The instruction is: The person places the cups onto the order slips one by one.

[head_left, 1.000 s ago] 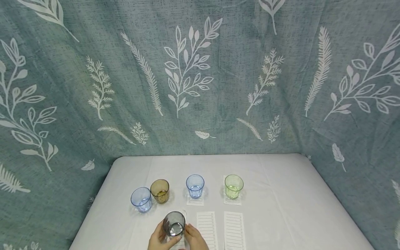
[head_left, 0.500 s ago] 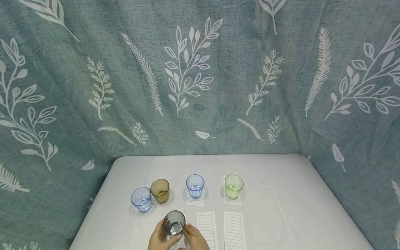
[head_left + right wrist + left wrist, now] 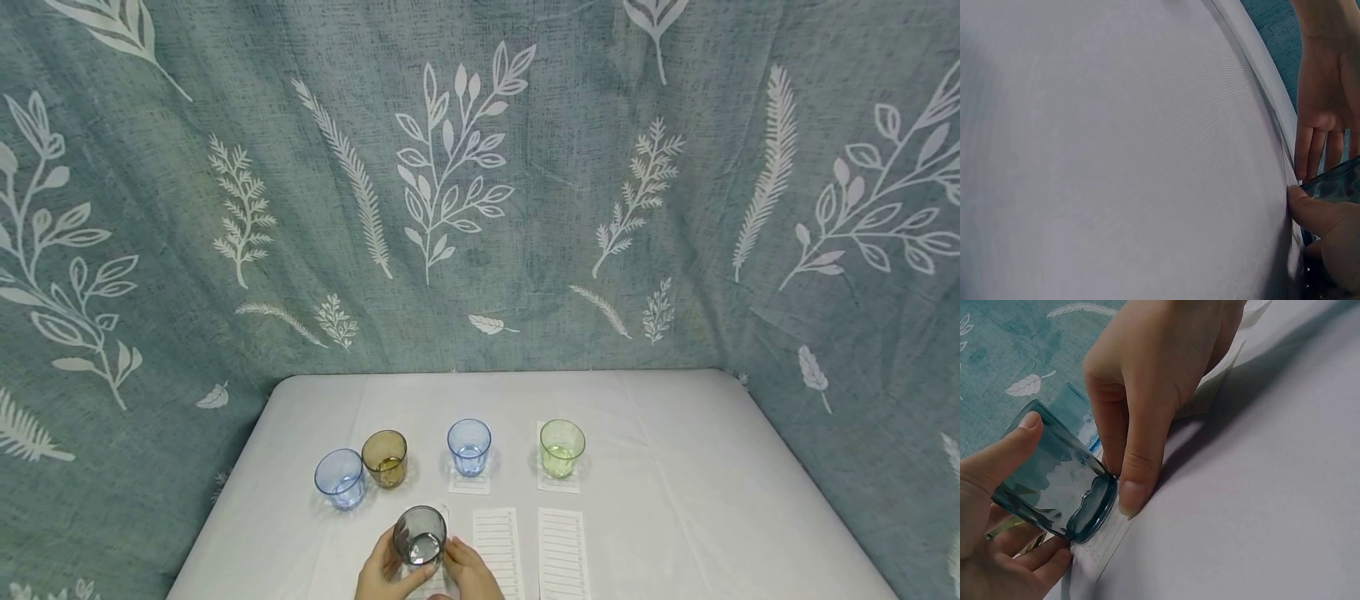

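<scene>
A smoky grey glass tumbler (image 3: 419,533) is held tilted close over a lined paper strip (image 3: 1105,550) near the table's front. My left hand (image 3: 386,571) grips it from the left, thumb on the near wall and fingers round the far side; the left wrist view shows this left hand (image 3: 1007,500) too. From the right comes my right hand (image 3: 472,572), its thumb and forefinger pinching at the glass's base. In the right wrist view the right thumb (image 3: 1313,212) points to the base, and the left fingers (image 3: 1322,147) reach down to the glass.
Farther back stand a blue tumbler (image 3: 339,479), an amber one (image 3: 385,458), a second blue one (image 3: 468,447) and a green one (image 3: 562,448). Those last two sit on paper slips. Two lined strips, a middle strip (image 3: 497,550) and a right strip (image 3: 562,554), lie on the white table (image 3: 675,500).
The grey tumbler and both hands stay almost where they were, with only a very slight shift. The other glasses and papers have not moved.
</scene>
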The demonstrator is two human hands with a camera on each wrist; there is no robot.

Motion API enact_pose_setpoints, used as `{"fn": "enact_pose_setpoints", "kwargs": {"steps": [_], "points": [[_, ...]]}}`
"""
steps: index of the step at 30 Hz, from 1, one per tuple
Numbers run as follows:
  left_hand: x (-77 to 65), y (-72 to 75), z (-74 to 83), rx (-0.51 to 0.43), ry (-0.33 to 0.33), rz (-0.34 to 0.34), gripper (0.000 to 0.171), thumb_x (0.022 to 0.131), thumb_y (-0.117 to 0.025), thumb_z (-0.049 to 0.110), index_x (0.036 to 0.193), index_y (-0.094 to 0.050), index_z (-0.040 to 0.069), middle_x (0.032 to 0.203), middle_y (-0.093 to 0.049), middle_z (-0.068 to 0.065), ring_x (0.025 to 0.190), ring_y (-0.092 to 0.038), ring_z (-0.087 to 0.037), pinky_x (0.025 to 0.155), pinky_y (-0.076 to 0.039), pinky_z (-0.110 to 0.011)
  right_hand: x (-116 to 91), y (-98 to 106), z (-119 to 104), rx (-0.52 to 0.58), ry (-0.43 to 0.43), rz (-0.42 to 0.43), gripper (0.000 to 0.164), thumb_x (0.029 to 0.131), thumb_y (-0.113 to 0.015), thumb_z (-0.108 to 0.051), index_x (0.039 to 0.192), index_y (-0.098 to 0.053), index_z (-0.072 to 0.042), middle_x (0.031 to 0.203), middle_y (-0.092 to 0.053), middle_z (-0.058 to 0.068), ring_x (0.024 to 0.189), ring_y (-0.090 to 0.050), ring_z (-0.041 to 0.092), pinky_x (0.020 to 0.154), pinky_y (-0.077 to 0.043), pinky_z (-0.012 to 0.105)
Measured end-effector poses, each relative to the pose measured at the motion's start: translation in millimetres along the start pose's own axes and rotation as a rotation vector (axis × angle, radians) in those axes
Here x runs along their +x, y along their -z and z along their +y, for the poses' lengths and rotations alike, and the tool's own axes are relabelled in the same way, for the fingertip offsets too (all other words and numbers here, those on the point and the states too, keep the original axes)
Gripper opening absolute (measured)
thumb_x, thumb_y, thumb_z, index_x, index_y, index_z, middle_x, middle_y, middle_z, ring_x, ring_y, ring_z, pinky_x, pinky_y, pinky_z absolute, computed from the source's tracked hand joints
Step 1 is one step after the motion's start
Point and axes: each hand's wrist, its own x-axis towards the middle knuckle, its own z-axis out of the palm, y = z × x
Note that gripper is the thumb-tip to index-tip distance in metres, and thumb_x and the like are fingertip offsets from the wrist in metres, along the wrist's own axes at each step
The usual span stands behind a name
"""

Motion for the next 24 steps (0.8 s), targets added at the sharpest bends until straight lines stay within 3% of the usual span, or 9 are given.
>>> {"fn": "enact_pose_setpoints", "kwargs": {"steps": [5, 11, 18, 20, 22, 24], "points": [[0.6, 0.0, -0.4, -0.01, 0.007, -0.006, 0.079, 0.071, -0.082, 0.021, 0.132, -0.042, -0.009, 0.125, -0.052, -0.033, 0.118, -0.048, -0.049, 0.096, -0.041, -0.059, -0.1, -0.6, 1.0, 0.02, -0.002, 0.002, 0.061, 0.08, -0.068, -0.041, 0.106, -0.064, 0.014, 0.113, -0.063, 0.025, 0.11, -0.058, 0.034, 0.091, -0.049, 0.034], [-1.3, 1.8, 0.7, -0.032, -0.01, -0.028, 0.09, 0.068, -0.084, 0.013, 0.137, -0.032, -0.012, 0.132, -0.041, -0.039, 0.119, -0.045, -0.052, 0.094, -0.042, -0.059, -1.4, -3.4, 3.6, 0.015, 0.029, 0.028, 0.058, 0.081, -0.067, -0.04, 0.107, -0.065, 0.013, 0.113, -0.063, 0.025, 0.107, -0.059, 0.035, 0.09, -0.05, 0.035], [-2.1, 14.2, 6.5, -0.083, -0.039, -0.031, 0.092, 0.068, -0.084, 0.007, 0.139, -0.028, -0.01, 0.133, -0.035, -0.044, 0.117, -0.044, -0.056, 0.091, -0.046, -0.056, -1.2, -5.2, 5.0, 0.058, 0.014, -0.003, 0.059, 0.085, -0.062, -0.041, 0.108, -0.064, 0.013, 0.115, -0.062, 0.026, 0.111, -0.057, 0.036, 0.091, -0.049, 0.036], [-2.9, 20.5, 10.4, -0.11, -0.055, 0.012, 0.088, 0.069, -0.082, 0.003, 0.138, -0.029, -0.01, 0.13, -0.04, -0.042, 0.114, -0.049, -0.05, 0.089, -0.05, -0.05, -0.8, -5.9, 5.5, 0.053, 0.024, 0.003, 0.058, 0.085, -0.063, -0.04, 0.108, -0.064, 0.013, 0.114, -0.062, 0.026, 0.11, -0.058, 0.036, 0.091, -0.049, 0.036], [-3.6, 27.2, 14.5, -0.133, -0.078, 0.081, 0.083, 0.069, -0.079, -0.002, 0.136, -0.031, -0.012, 0.124, -0.05, -0.037, 0.108, -0.058, -0.035, 0.084, -0.054, -0.041, -1.0, -6.7, 6.2, 0.02, 0.049, 0.021, 0.057, 0.084, -0.064, -0.041, 0.107, -0.065, 0.012, 0.113, -0.063, 0.025, 0.108, -0.059, 0.035, 0.09, -0.049, 0.035], [-3.5, 33.9, 17.6, -0.143, -0.084, 0.159, 0.078, 0.069, -0.078, -0.005, 0.133, -0.034, -0.013, 0.114, -0.062, -0.018, 0.099, -0.062, -0.018, 0.076, -0.054, -0.028, -1.6, -7.4, 7.0, -0.015, 0.071, 0.041, 0.057, 0.083, -0.064, -0.041, 0.105, -0.066, 0.011, 0.111, -0.064, 0.024, 0.107, -0.059, 0.034, 0.09, -0.049, 0.033]]}}
